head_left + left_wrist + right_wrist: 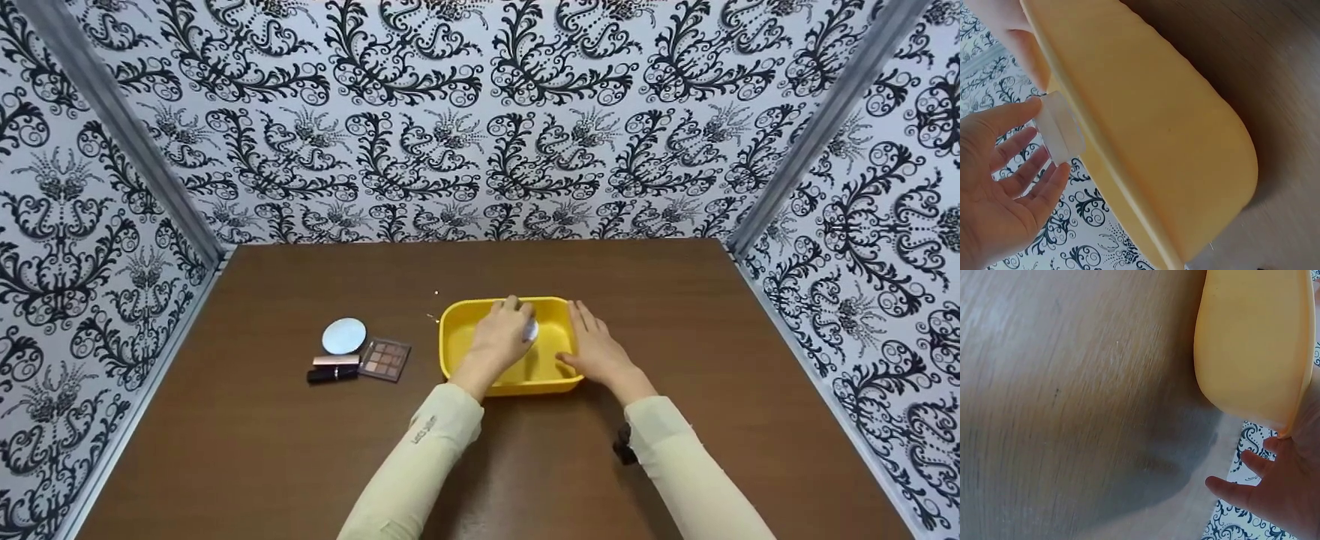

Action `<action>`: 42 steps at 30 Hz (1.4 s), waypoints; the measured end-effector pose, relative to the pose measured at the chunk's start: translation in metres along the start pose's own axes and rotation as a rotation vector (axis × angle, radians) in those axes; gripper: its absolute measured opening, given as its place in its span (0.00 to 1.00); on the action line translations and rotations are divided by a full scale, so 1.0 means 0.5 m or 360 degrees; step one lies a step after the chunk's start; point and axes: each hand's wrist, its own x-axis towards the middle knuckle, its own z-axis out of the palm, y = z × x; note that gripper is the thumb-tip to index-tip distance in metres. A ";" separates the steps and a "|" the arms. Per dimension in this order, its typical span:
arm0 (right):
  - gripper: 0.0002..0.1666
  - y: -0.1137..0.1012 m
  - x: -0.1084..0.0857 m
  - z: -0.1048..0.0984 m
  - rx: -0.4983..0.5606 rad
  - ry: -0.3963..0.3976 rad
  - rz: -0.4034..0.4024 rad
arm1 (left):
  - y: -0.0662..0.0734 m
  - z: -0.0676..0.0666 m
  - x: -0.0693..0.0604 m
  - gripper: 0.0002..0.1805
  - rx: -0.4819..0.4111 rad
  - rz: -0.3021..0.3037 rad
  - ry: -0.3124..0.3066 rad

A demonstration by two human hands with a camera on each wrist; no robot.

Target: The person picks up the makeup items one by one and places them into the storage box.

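Note:
Over the yellow basin (pixel 529 388), my left hand (pixel 499 334) pinches a small clear, whitish round jar (pixel 1061 128) between thumb and fingertips. In the left wrist view the jar stands at the basin's rim, partly below its edge. My right hand (pixel 604 356) rests on the basin's right rim, thumb on the inner side and the other fingers outside. Those fingers (pixel 1233 491) look straight and spread in the right wrist view. The jar is mostly hidden behind my left hand in the head view.
Left of the basin lie a white round disc (pixel 344 335), an eyeshadow palette (pixel 385 359), a pinkish tube (pixel 337 361) and a black tube (pixel 332 374). Tiny shiny bits (pixel 433 317) lie by the basin's left rim. Patterned walls (pixel 480 150) border the brown table (pixel 337 277).

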 end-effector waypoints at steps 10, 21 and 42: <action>0.57 -0.004 -0.005 -0.003 -0.0010 0.0012 0.0010 | 0.020 0.022 0.036 0.22 0.0124 0.0003 -0.0152; 0.56 -0.006 -0.007 -0.008 -0.0035 0.0028 -0.0002 | 0.048 0.049 0.077 0.23 0.0207 0.0096 -0.0282; 0.55 -0.004 -0.002 0.000 -0.0059 0.0025 0.0030 | 0.066 0.098 0.090 0.20 0.0200 0.0181 -0.0182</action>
